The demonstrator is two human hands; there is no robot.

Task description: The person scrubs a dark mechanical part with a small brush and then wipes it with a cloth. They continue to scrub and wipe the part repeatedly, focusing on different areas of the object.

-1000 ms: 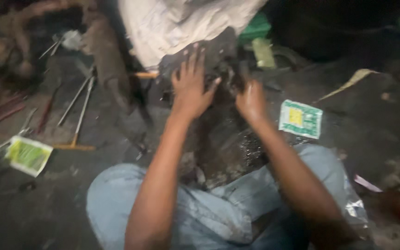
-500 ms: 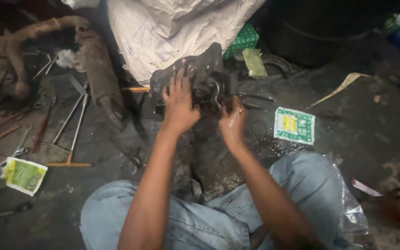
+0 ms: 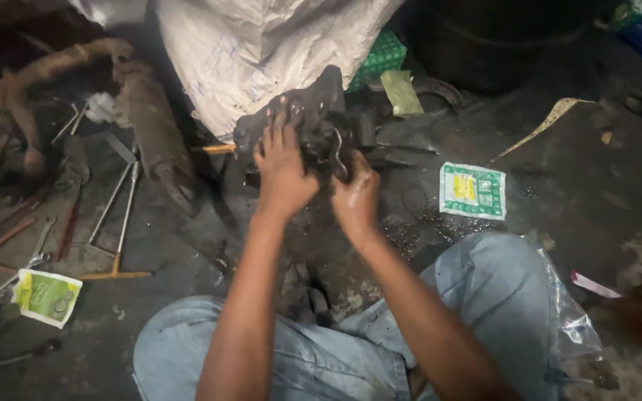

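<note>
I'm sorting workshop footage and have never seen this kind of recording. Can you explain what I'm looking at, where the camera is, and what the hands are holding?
The camera sits on a person's head and looks down, so you see their own arms and jeans-clad knees. They are seated on a dirty workshop floor. The left hand lies spread over a dark, greasy metal part, and the right hand grips it from below. Behind it stands a white sack. To the left lie long metal tools and a rusty pipe piece. Two small green printed packets lie on the floor, one at the right, one at the left.
</note>
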